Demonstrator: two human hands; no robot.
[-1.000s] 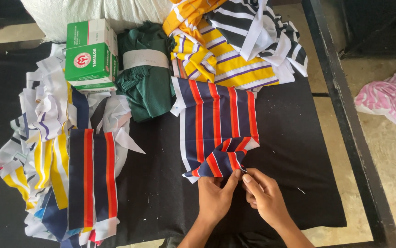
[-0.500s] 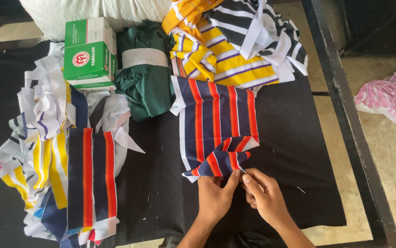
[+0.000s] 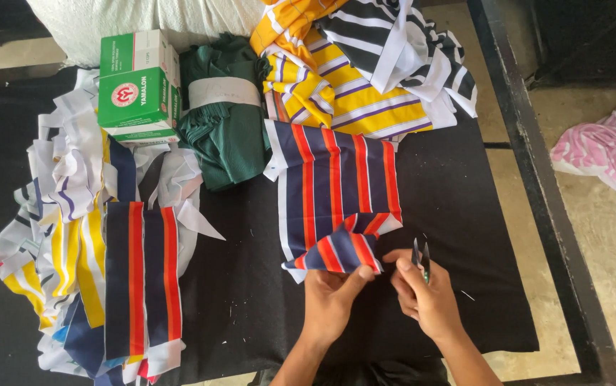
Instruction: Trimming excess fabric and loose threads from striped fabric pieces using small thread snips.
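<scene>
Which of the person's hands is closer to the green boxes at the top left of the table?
Left. The left hand grips the folded corner of the striped cloth, below and right of the green boxes. The right hand, holding small snips, lies farther right.

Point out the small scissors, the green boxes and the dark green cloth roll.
Scissors (image 3: pixel 421 257), head view, on the blades above the right hand.
Green boxes (image 3: pixel 136 96), head view, top face.
Green cloth roll (image 3: pixel 226 139), head view, below its white band.

1. Green and white boxes (image 3: pixel 138 86) are stacked at the black table's (image 3: pixel 465 214) far left.
2. A banded green cloth roll (image 3: pixel 224 118) is laid beside them.
3. Yellow striped fabric (image 3: pixel 344 93) is heaped behind.
4. Pink cloth (image 3: pixel 608 150) is seen on the floor.
</scene>
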